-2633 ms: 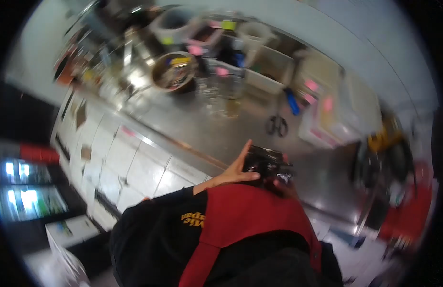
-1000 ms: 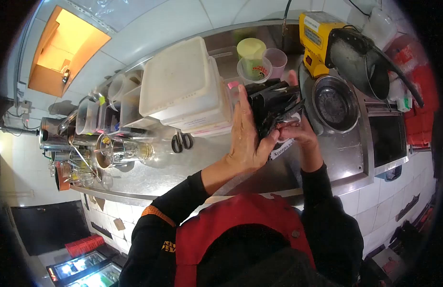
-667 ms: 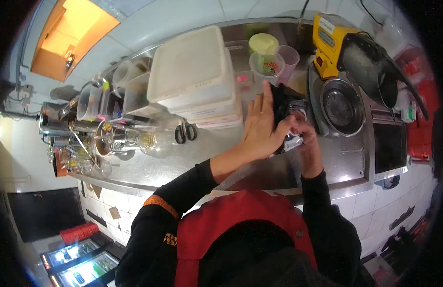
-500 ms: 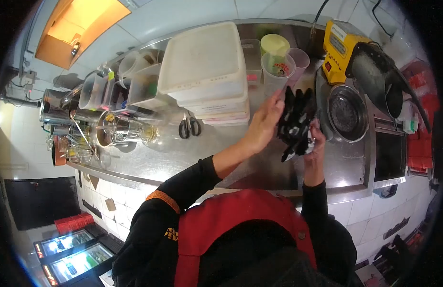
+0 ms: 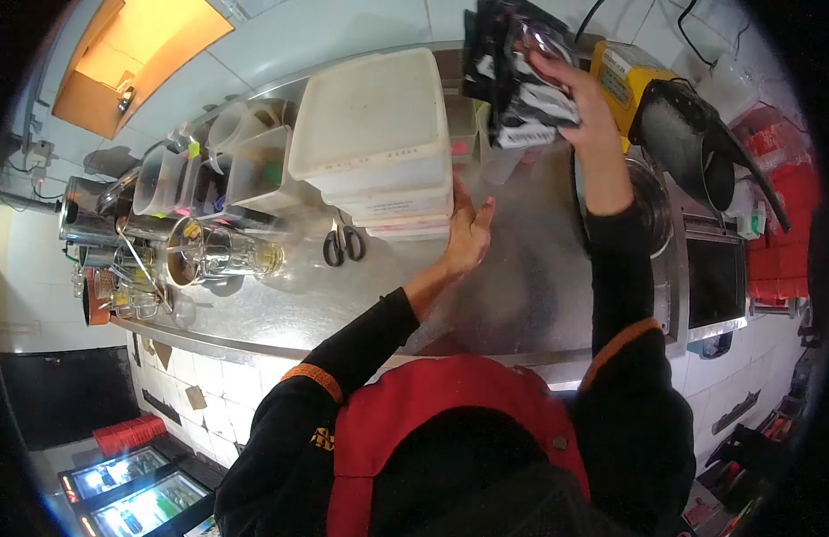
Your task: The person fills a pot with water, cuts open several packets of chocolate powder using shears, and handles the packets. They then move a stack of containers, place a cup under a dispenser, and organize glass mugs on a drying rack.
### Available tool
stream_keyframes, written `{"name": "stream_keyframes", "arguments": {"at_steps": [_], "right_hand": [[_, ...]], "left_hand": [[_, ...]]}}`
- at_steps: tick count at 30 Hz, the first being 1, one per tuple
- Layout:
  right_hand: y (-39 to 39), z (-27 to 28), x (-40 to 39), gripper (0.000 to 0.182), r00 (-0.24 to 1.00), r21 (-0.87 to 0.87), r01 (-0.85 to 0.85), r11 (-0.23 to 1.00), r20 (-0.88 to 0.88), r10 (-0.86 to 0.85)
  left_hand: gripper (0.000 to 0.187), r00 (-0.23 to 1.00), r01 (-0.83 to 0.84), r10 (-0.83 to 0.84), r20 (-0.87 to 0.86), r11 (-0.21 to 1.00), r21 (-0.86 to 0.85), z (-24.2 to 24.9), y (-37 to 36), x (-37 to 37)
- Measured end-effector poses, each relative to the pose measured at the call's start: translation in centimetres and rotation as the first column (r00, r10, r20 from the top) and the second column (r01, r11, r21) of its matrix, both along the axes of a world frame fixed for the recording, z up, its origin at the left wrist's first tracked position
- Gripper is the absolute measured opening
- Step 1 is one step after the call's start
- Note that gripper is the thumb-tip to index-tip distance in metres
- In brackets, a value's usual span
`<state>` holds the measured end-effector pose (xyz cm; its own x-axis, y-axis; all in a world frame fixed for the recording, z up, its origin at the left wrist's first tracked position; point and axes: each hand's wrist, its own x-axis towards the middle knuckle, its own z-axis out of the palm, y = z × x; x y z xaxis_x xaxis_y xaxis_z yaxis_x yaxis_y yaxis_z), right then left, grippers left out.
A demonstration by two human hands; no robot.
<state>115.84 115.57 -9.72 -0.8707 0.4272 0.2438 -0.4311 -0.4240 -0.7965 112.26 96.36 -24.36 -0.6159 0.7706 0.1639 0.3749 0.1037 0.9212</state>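
A bundle of glossy black plastic packets (image 5: 535, 98) with white printed labels is gripped in my right hand (image 5: 586, 106), raised over the back of the counter. The packets overlap a clear plastic cup (image 5: 497, 163) and hide whatever stands behind them. My left hand (image 5: 468, 234) has its fingers extended and thumb apart, holding nothing. It is right at the side of a stack of white lidded tubs (image 5: 374, 116). Black-handled scissors (image 5: 343, 243) lie left of that hand on the steel counter (image 5: 361, 295).
A glass jar (image 5: 222, 253) lies on its side at the left, with clear bins (image 5: 262, 174) behind it. On the right are a yellow machine (image 5: 616, 76), a black scoop-like vessel (image 5: 692, 143) and a round metal bowl (image 5: 652, 201), partly behind my right arm. Red crates (image 5: 781, 242) stand farther right.
My right hand has lifted the black packets up and away toward the wall. My left hand has come away from them and moved left and down, beside the tubs.
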Motion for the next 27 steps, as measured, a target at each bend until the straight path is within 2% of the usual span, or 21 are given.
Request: {"name": "stream_keyframes", "arguments": {"at_steps": [1,2,7,9,10,11,13,14,15,17,18,19,20,21,22,23,25,26,27], "right_hand": [[0.8,0.2,-1.3,0.025,0.991,-0.093,-0.079,0.992,0.104,0.089],[1.2,0.2,-2.4,0.024,0.985,-0.088,-0.139,0.986,0.094,0.147],[1.5,-0.6,-5.6,0.027,0.968,-0.076,-0.123,0.989,0.210,0.137],[1.4,-1.2,-7.0,0.024,0.969,-0.012,-0.072,0.997,0.234,0.073],[1.4,-1.6,-7.9,0.045,0.974,0.084,-0.038,0.996,0.227,0.018],[1.6,-1.8,-8.2,0.045,0.973,0.083,-0.036,0.996,0.230,0.016],[0.6,0.1,-8.3,0.105,0.837,0.073,0.041,0.997,0.542,-0.074],[-0.4,1.0,-8.6,0.102,0.651,0.408,0.203,0.890,0.623,-0.434],[-0.7,0.5,-9.1,0.102,0.649,0.410,0.204,0.889,0.623,-0.436],[-1.3,-1.1,-10.1,0.102,0.759,0.558,0.304,0.772,0.347,-0.550],[-2.0,-1.0,-10.4,0.102,0.645,0.769,0.284,0.573,0.289,-0.707],[-2.6,-1.1,-10.6,0.102,0.645,0.770,0.281,0.573,0.291,-0.707],[-3.0,-1.3,-10.7,0.104,0.651,0.823,0.261,0.505,0.237,-0.721],[-3.4,-1.7,-10.9,0.105,0.658,0.869,0.239,0.432,0.182,-0.731],[-3.9,-3.4,-11.7,0.077,0.571,0.868,0.480,0.130,-0.196,-0.797],[-4.0,-4.8,-12.3,0.077,0.574,0.870,0.476,0.128,-0.197,-0.795],[-5.0,-5.7,-12.9,0.076,0.532,0.903,0.409,0.131,-0.119,-0.839],[-5.1,-5.8,-13.0,0.095,0.533,0.937,0.327,0.121,-0.077,-0.843],[-5.5,-5.8,-13.1,0.095,0.533,0.938,0.327,0.117,-0.081,-0.842]], "left_hand": [[0.072,1.000,0.000,0.001,0.025,1.000,-0.030,0.2,-0.3,0.0],[0.072,1.000,0.003,-0.003,0.026,1.000,-0.028,0.4,-0.6,-0.1],[0.072,0.999,-0.031,0.033,0.042,0.999,-0.044,-0.5,-2.3,-0.9],[0.073,0.999,-0.044,0.044,0.015,0.999,-0.016,-0.8,-3.1,-1.5],[0.073,0.998,-0.057,0.057,-0.014,0.998,0.011,-0.7,-3.4,-1.8],[0.073,0.998,-0.054,0.054,-0.010,0.998,0.010,-0.6,-3.8,-2.0],[0.074,0.996,-0.072,0.074,-0.041,0.996,0.056,-0.3,-4.2,-2.3],[0.074,0.997,-0.069,0.071,-0.039,0.996,0.057,-0.6,-4.2,-2.4],[0.075,0.993,-0.104,0.105,-0.049,0.994,0.011,-1.1,-4.1,-2.6],[0.076,0.989,-0.139,0.137,-0.058,0.990,-0.034,-1.0,-3.9,-3.0],[0.077,0.986,-0.061,0.061,0.155,0.998,-0.007,0.1,-3.5,-3.2],[0.079,0.933,0.008,-0.021,0.359,0.999,0.037,1.1,-3.1,-3.4],[0.079,0.932,0.008,-0.021,0.362,0.999,0.037,2.0,-2.4,-3.5],[0.079,0.899,-0.050,-0.021,0.438,0.988,0.149,2.9,-1.4,-3.6],[0.079,0.859,-0.116,-0.032,0.511,0.960,0.254,3.4,-0.4,-3.8],[0.079,0.857,-0.119,-0.032,0.514,0.959,0.258,4.0,0.7,-4.2],[0.073,0.646,-0.320,0.006,0.763,0.910,0.263,4.2,2.7,-5.2],[0.073,0.645,-0.322,0.004,0.764,0.908,0.266,3.8,3.4,-5.8],[0.068,0.615,-0.320,-0.085,0.784,0.882,0.346,2.6,4.1,-6.4]]}}
